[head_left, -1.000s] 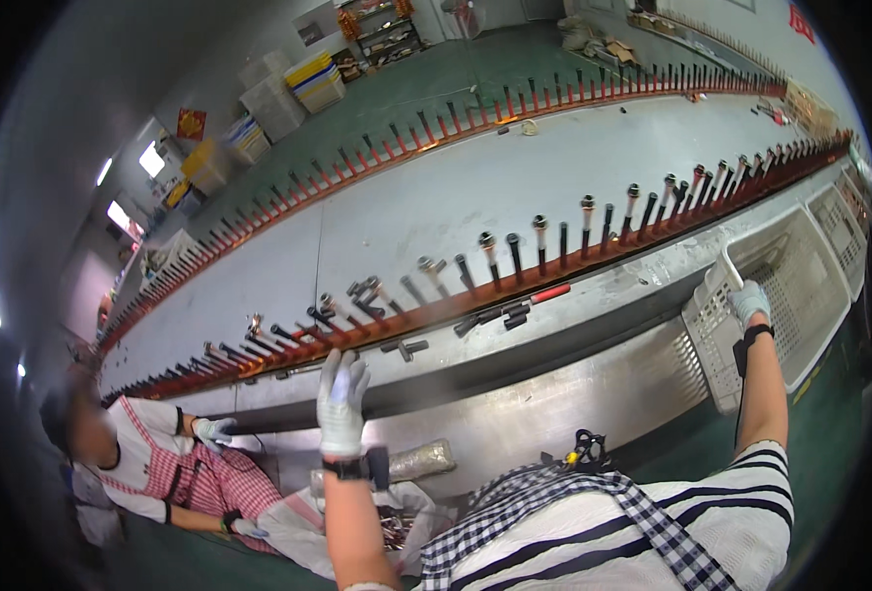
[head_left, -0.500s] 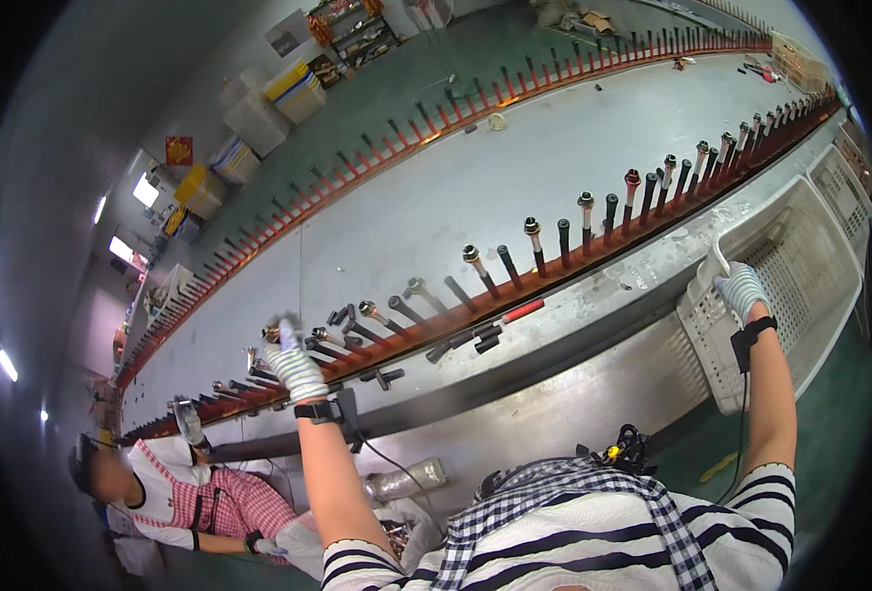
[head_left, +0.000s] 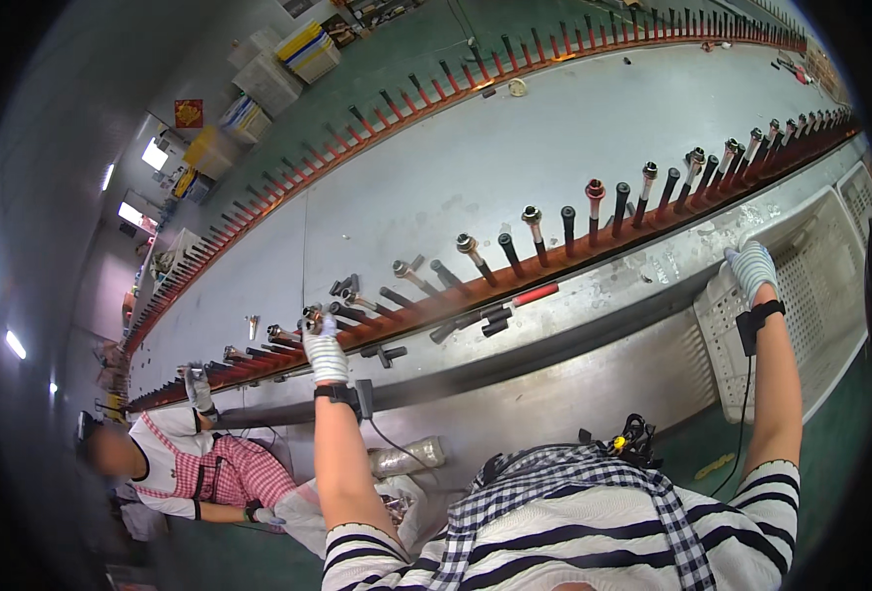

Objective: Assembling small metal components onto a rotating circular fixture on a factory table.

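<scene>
My left hand (head_left: pixel 325 352), in a striped knit glove, reaches to the near row of upright pegs (head_left: pixel 569 231). Its fingers are closed around a shiny metal fitting (head_left: pixel 313 317); whether the fitting sits on a peg is hidden by the hand. Along this row, pegs with dark sleeves alternate with ones topped by similar metal fittings (head_left: pixel 532 214). Off to the right, my right hand (head_left: pixel 751 270), also gloved, curls over the rim of a white perforated plastic basket (head_left: pixel 709 340).
A person (head_left: pixel 175 463) works at the left, one gloved hand by the row. Loose dark tubes (head_left: pixel 385 355) and a red tube (head_left: pixel 536 295) lie along the metal table's near edge. A second peg row (head_left: pixel 446 74) curves along the far side.
My view has shifted slightly. The left hand has moved a little to the right with its fingers still closed. The near pegs have slid left; the right hand stays on the basket rim.
</scene>
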`<state>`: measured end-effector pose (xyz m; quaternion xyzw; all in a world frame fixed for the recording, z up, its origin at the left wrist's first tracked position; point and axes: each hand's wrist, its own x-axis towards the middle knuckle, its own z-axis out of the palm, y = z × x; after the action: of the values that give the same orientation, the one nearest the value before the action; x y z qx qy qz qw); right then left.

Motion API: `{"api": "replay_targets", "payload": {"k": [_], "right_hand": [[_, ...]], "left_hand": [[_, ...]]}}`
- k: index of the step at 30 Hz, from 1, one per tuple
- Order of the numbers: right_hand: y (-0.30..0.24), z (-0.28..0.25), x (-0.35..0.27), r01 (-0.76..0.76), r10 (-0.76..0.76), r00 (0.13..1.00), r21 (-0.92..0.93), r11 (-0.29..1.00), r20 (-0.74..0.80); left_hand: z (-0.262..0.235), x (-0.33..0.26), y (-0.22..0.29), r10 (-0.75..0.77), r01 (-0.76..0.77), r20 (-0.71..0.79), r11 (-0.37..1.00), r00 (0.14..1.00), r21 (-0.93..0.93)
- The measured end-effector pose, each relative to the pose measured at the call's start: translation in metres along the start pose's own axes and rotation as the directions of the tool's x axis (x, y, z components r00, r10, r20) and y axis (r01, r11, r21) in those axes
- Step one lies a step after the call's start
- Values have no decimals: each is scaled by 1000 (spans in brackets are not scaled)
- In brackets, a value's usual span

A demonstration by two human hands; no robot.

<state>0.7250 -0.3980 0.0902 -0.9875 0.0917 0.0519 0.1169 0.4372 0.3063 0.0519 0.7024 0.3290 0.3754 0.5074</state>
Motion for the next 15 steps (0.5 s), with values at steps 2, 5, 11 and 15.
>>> {"api": "replay_targets", "payload": {"k": [2, 5, 11, 15], "right_hand": [[-4, 0, 2, 9, -9, 1000, 9, 1000, 11], [-2, 3, 2, -11, 11, 1000, 0, 1000, -13], [6, 4, 0, -15, 15, 1000, -38, 999, -18], [-1, 6, 2, -14, 13, 999, -29, 999, -31]], "left_hand": [[-4, 23, 9, -43, -10, -362, 990, 931, -142], [-18, 41, 63, 277, -270, -290, 961, 916, 67], [62, -60, 93, -38, -40, -136, 846, 990, -532], [66, -53, 31, 61, -67, -35, 979, 997, -191]]}}
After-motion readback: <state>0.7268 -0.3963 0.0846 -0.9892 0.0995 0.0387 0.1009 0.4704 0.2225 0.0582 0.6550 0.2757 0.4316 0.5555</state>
